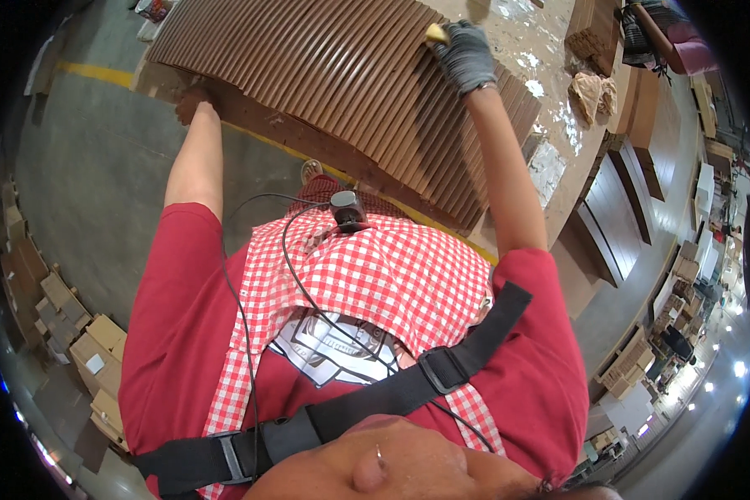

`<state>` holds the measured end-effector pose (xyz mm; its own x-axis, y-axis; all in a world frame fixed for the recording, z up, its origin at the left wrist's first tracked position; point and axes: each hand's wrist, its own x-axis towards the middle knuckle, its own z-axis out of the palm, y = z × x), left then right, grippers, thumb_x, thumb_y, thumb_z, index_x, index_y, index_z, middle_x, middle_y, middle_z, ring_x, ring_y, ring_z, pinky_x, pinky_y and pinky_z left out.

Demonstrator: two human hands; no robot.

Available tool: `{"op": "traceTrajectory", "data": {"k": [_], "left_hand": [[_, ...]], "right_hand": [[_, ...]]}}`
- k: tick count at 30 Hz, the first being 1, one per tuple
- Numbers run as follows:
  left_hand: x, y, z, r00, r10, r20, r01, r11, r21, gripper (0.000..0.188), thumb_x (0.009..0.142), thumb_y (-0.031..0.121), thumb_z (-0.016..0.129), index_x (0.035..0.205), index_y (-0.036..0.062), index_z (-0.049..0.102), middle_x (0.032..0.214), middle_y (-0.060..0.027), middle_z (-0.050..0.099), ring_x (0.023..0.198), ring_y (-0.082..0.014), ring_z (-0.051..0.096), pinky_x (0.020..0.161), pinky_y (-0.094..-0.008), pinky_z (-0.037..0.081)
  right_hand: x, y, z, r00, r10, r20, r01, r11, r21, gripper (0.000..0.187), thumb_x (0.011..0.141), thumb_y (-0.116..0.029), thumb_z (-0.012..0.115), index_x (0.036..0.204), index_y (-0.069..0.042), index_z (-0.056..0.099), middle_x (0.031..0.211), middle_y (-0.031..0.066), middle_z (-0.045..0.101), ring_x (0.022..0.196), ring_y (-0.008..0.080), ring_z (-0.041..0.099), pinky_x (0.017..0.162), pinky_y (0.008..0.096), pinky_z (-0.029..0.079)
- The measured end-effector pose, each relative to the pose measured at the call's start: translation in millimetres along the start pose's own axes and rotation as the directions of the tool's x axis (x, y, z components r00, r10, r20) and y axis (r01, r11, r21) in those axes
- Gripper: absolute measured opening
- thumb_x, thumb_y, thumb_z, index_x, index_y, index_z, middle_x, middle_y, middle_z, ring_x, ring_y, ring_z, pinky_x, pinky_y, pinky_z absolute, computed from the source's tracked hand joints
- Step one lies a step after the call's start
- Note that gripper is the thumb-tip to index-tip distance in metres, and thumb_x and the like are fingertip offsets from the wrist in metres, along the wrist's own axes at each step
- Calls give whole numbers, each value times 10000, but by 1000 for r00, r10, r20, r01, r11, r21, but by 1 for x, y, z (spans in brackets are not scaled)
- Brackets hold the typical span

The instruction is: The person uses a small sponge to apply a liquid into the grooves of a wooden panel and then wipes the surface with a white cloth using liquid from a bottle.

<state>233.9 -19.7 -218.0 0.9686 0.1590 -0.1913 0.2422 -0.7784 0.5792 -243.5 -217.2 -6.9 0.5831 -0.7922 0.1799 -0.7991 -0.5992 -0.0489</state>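
A wide brown panel with many parallel ridges lies on a worktable in front of me. My right hand, in a grey knit glove, is over the far right part of the panel. Its fingers are closed on a small pale yellow block, perhaps a sponge; its exact kind is too small to make out. At the near left edge of the panel and table is my bare left hand. Shadow and the hand's own angle hide its fingers.
Crumpled tan paper and white paint-like patches mark the table's right side. Beyond stand stacked brown boards. Another person's arm shows at top right. Cardboard boxes lie on the left. A thin black cable hangs across my apron.
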Motion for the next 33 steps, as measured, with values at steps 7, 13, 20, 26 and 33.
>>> {"op": "traceTrajectory", "data": {"k": [7, 13, 20, 26, 33], "left_hand": [[14, 5, 6, 983, -182, -8, 180, 978, -109, 617, 958, 457, 423, 1167, -106, 567, 1204, -282, 568, 1093, -432, 557, 967, -523, 454], [-1, 22, -17, 996, -73, 58, 70, 996, 54, 622, 989, 458, 346, 1194, -88, 560, 1233, -267, 564, 1124, -412, 558, 967, -513, 462], [22, 20, -12, 994, -83, 73, 84, 996, -10, 626, 1005, 441, 284, 1174, -81, 585, 1207, -262, 588, 1106, -397, 578, 955, -510, 473], [41, 15, 1, 980, -187, 66, 193, 976, -105, 645, 996, 461, 287, 1163, -83, 592, 1194, -261, 596, 1092, -399, 583, 945, -511, 479], [9, 32, -13, 963, -261, 66, 269, 945, -183, 647, 987, 507, 347, 1177, -67, 579, 1211, -249, 592, 1109, -399, 579, 936, -508, 484]], "right_hand": [[-85, -99, -28, 993, -19, 116, 6, 994, 110, 345, 733, -108, 798, 1064, -94, 704, 1034, 126, 677, 995, 289, 617, 898, 387, 533], [-132, -151, -49, 955, -215, 202, 138, 931, 339, 382, 742, -220, 766, 1088, -79, 688, 1070, 116, 638, 1026, 300, 585, 947, 401, 473], [-143, -155, -40, 944, -318, 85, 160, 670, 725, 462, 694, -201, 834, 1108, -72, 676, 1090, 115, 654, 1059, 279, 588, 940, 402, 497], [-81, -64, -35, 974, 23, -225, 126, 769, 626, 499, 793, -295, 805, 1187, -75, 593, 1119, 125, 634, 986, 241, 636, 835, 380, 593], [35, 26, 22, 943, 219, -249, -121, 926, 357, 322, 753, -259, 756, 957, -21, 684, 927, 205, 669, 872, 370, 641, 795, 435, 522]]}}
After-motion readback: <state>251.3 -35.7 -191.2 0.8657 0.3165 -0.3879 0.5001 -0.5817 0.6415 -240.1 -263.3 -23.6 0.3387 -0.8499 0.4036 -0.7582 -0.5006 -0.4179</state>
